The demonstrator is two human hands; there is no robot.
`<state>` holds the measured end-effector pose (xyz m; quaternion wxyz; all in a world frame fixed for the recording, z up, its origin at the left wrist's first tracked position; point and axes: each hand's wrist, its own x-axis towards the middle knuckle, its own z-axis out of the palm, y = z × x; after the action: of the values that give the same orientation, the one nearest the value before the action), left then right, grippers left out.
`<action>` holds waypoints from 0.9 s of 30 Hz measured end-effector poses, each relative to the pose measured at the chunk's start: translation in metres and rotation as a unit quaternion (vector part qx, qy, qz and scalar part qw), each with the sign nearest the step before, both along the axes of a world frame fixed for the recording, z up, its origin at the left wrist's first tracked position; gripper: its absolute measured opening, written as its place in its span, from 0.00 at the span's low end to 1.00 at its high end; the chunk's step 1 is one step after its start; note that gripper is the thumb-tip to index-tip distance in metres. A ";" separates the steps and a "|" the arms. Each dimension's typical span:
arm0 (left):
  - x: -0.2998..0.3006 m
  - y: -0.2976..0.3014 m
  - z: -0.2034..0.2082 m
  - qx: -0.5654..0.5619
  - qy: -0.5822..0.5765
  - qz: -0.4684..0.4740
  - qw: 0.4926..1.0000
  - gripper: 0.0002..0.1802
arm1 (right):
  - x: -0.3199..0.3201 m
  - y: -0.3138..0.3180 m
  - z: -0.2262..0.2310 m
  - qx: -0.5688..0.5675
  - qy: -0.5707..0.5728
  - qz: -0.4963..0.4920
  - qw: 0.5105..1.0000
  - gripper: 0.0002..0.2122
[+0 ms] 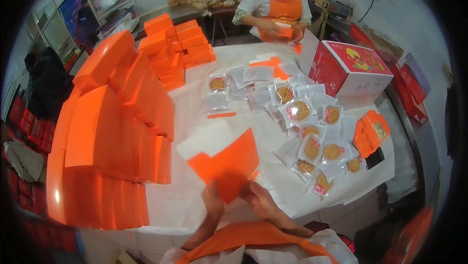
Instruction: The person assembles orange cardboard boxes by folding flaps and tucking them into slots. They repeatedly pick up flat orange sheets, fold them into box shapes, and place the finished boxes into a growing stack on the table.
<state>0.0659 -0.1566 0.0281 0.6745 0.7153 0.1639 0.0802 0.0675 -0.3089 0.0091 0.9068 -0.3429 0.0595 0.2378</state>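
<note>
Head view, and here we are at the near edge of the table (190, 108), both hands busy on one orange card (234, 159)! The left hand (213, 200) has its grip closed on the card's lower left side; the right hand (258, 198) has its grip pinched on the lower right, and up comes the card's notched top, in front of a white sheet (210, 137). Over on the left edge, what a wall: orange boxes (109, 132) piled in layers, with a smaller stack (170, 47) at the far left corner. Swing right and it's crowded: clear-wrapped round cakes (299, 111), some overlapping, spread from the middle towards the right edge. A red-and-white carton (351, 71) takes the far right corner; an orange printed pack (369, 135) sits at the right edge, a dark flat item (374, 158) just beside it. A thin orange strip (222, 115) lies near the middle. Beyond the far edge, a co-worker in an orange apron (283, 8) holds an orange-and-white piece (284, 31).
</note>
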 end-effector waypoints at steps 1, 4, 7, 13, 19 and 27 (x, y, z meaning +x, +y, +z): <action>-0.004 0.001 -0.003 -0.024 -0.044 -0.005 0.999 0.24 | 0.000 0.007 0.006 0.058 0.014 -0.025 0.998 0.17; -0.015 0.021 -0.006 -0.083 -0.119 -0.031 0.989 0.23 | -0.009 0.014 0.002 0.140 0.044 0.036 0.989 0.17; -0.022 0.053 -0.002 -0.090 -0.087 -0.071 0.990 0.22 | -0.020 0.017 0.043 -0.109 -0.023 0.192 0.975 0.17; -0.038 0.074 -0.018 -0.115 -0.025 -0.095 0.988 0.19 | -0.035 0.047 0.011 -0.284 -0.125 0.132 0.941 0.18; -0.038 0.047 -0.002 -0.179 -0.014 -0.018 0.984 0.17 | -0.035 0.071 0.005 -0.285 -0.214 -0.038 0.934 0.10; -0.042 0.054 -0.003 -0.130 0.046 -0.044 0.990 0.17 | -0.034 0.080 -0.002 -0.384 -0.430 0.059 0.815 0.11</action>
<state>0.0236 -0.1028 0.0252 0.7562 0.6312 0.1725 -0.0044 0.0330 -0.2290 0.0066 0.6187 -0.7335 -0.2708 0.0766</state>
